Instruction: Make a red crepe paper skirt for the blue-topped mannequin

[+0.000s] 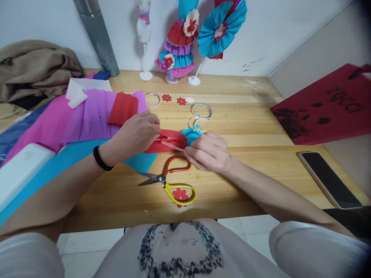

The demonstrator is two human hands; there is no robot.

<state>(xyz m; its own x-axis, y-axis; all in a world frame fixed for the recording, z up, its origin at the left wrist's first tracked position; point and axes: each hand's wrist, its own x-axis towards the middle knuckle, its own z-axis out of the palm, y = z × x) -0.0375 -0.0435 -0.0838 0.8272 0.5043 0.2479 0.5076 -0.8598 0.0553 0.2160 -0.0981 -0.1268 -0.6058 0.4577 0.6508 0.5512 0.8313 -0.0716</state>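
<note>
My left hand [136,131] is closed at the left end of a folded piece of red crepe paper [174,145], its fingertips pinched on the paper. A thin whitish strip [171,145], like tape backing, runs across the red paper to my right hand [210,152]. The fingers of that hand are curled shut on the strip's end. Blue crepe paper [191,134] shows between the red paper and my right hand. Just below lie open scissors [160,178] with one red and one yellow handle, the yellow loop over a red paper flower [180,194].
Tape rolls [201,111] and small red flowers [166,98] lie behind my hands. Purple crepe sheets [87,123] and a white box-like object [26,170] are left. Decorated stands [176,50] and a bottle [100,38] line the wall. A phone [330,179] and red bag [324,104] are right.
</note>
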